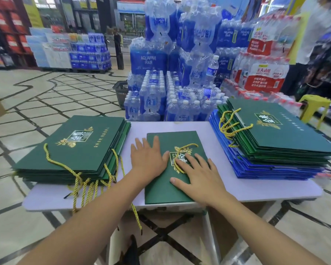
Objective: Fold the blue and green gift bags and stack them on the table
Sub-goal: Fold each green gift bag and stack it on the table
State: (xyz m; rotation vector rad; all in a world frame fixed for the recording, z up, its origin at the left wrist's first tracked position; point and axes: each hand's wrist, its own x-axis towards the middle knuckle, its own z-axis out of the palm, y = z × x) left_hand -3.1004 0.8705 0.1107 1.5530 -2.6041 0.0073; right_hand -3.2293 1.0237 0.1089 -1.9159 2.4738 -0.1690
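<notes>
grip: my left hand [147,159] and right hand [197,175] lie flat, fingers straight, gripping nothing — both press the green bag [157,192] | place: bag on the table [256,186] | progress: it looks folded in half | left: green pile [73,148] to its left, green-over-blue pile [275,142] to its right — both look full-size, probably unfolded

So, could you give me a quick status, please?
Left hand, right hand open, flat on green bag. Gold cord loose on top. Left stack, right stack alongside.
</notes>
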